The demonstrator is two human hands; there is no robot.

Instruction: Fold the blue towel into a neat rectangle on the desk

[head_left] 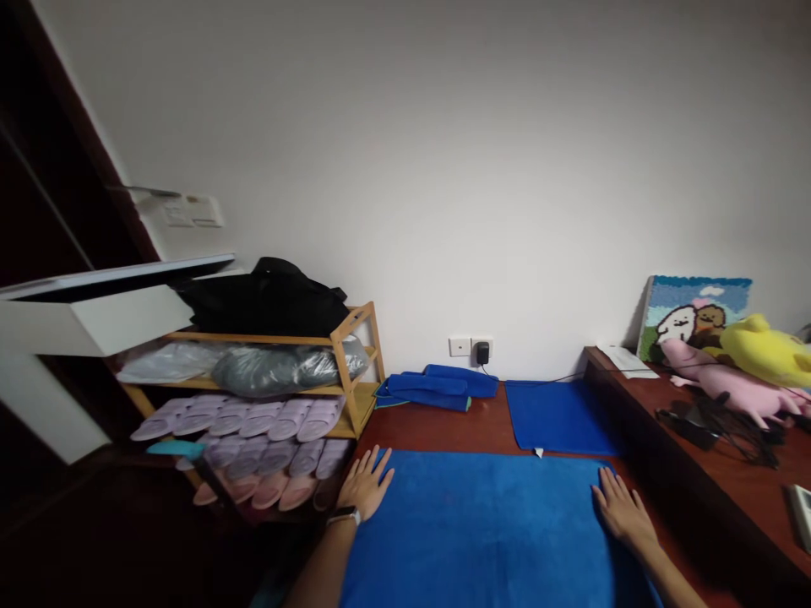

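Observation:
A large blue cloth (487, 523) lies spread out on the reddish-brown wooden surface in front of me. My left hand (366, 485), with a watch (344, 515) on its wrist, rests at the cloth's far left corner, fingers spread. At the far right corner my right hand (624, 507) lies flat on the edge, fingers stretched out. Behind the spread cloth, a smaller flat blue cloth (561, 415) with a white tag (538, 453) lies to the right. Folded blue cloths (431, 387) are heaped against the wall to its left.
A wooden rack (351, 371) at left holds several slippers (279, 418), plastic-wrapped bundles (272, 371) and a black bag (272, 300). A black plug (482, 353) sits in the wall socket, its cord running right. Plush toys (728, 384), tangled cables (722, 431) and a picture (690, 317) stand on the raised ledge.

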